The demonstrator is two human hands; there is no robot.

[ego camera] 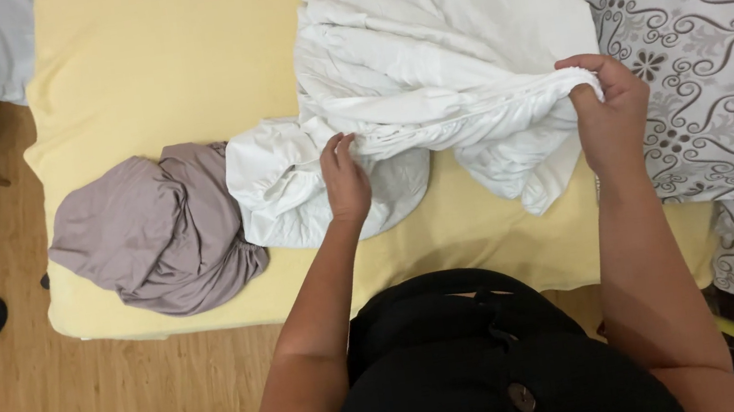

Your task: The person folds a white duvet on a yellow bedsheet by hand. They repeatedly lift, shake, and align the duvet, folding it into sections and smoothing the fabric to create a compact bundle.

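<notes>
Your right hand [612,112] pinched the white fitted sheet [427,85] hem between its fingers; your left hand [345,180] gripped it, fingers curled

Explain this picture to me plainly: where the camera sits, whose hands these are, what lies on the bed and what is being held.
There is no machine here. The single picture comes from a camera worn on a person's head, looking down at their own bare arms. The right hand pinches the gathered edge of a white fitted sheet; the left hand grips the same edge further along. The sheet lies rumpled on a yellow mattress. Beside it sits a bundled mauve sheet, and a patterned grey and white cover lies on the right. The floor is wood.
</notes>
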